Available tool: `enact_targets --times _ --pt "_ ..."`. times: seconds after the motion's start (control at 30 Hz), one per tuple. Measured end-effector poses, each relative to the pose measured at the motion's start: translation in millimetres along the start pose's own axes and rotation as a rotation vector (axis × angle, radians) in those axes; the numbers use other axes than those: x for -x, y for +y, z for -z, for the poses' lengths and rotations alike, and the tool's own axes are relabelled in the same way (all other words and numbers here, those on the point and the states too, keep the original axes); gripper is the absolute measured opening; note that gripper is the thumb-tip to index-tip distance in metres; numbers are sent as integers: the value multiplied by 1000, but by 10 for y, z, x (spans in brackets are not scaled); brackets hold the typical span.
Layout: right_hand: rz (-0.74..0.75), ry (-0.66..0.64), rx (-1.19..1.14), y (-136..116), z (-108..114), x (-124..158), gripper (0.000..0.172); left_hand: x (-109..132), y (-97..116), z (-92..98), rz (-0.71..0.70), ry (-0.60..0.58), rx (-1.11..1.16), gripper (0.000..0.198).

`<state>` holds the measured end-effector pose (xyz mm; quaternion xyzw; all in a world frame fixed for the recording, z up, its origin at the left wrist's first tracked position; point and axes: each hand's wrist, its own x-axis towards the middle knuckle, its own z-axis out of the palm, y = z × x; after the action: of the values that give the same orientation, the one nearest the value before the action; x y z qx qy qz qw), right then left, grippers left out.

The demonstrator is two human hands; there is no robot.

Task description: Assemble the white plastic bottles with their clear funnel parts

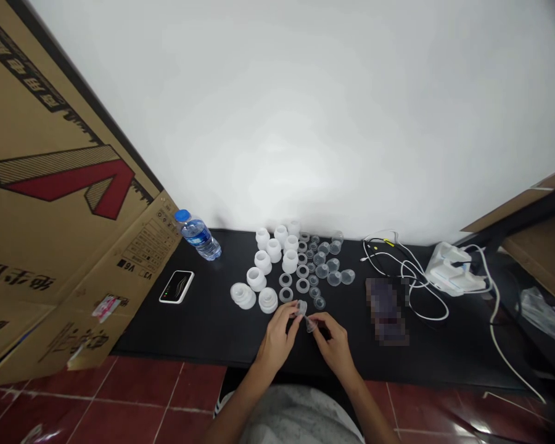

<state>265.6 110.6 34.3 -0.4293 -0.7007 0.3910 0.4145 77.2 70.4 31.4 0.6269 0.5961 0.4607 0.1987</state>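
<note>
"What's nearest?"

"The left hand (276,340) and right hand (335,345), close together. The left fingers (290,314) are curled nearly closed, gripping one small clear plastic cup (301,307); the right fingertips (315,319) pinch one clear piece (311,325) just below it."

"And beyond the hands?"

"On the black table (203,327), about ten white plastic collars (273,250) sit at centre, beside roughly ten clear cups (332,264) and several grey rings (302,285); exact counts are hard."

"Farther?"

"One water bottle (198,235) lies toward the left, and one white charger (451,271) sits right."
</note>
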Motion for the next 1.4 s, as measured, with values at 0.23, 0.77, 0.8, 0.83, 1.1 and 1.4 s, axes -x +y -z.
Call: enact_targets --times 0.23,0.77,0.8,0.83,1.1,1.4 --pt "-6 22 35 6 -7 4 19 -21 -5 16 44 21 133 20" --pt "-47 28 29 60 -18 10 12 -22 52 103 89 -175 242 19" --pt "-51 31 30 60 -21 12 12 -21 58 107 94 -181 247 19" --pt "-53 33 32 60 -24 13 12 -19 64 110 100 -190 252 18" --pt "-85 83 48 85 -45 31 17 -7 93 136 133 -244 298 24" --pt "-94 149 95 128 -52 43 23 -14 121 158 122 -270 294 22"
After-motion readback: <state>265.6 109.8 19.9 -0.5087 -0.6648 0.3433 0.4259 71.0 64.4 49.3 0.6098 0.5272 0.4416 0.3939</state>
